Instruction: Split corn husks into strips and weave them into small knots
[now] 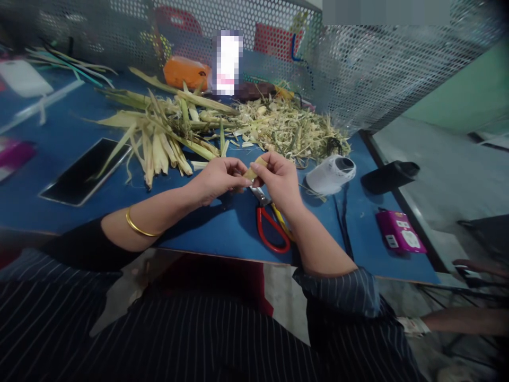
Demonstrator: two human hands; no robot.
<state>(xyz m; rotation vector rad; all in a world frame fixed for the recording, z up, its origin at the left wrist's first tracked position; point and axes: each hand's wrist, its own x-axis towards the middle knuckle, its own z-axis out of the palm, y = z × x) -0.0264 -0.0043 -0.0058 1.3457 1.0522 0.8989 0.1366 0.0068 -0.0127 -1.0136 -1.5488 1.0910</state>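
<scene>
Between the fingertips of both hands is a small tan strip that looks like folded corn husk [254,168]. My right hand [281,179] pinches its upper end, while my left hand [217,178] closes on the lower end. Fingers cover part of the strip. Just beneath, a pair of scissors [262,197] with one red and one yellow handle lies on the blue table [222,228], partly hidden by my right hand. Behind my left hand are whole dried corn husks [163,143]. A heap of shredded husk [290,127] lies beyond my right hand.
Right of my hands stand a white thread cone [328,175], a black cylinder [389,176] and a purple packet [400,231]. A dark glass-like panel [85,172] lies left. A perforated metal screen [350,63] borders the back. Another person's arm [465,322] shows lower right.
</scene>
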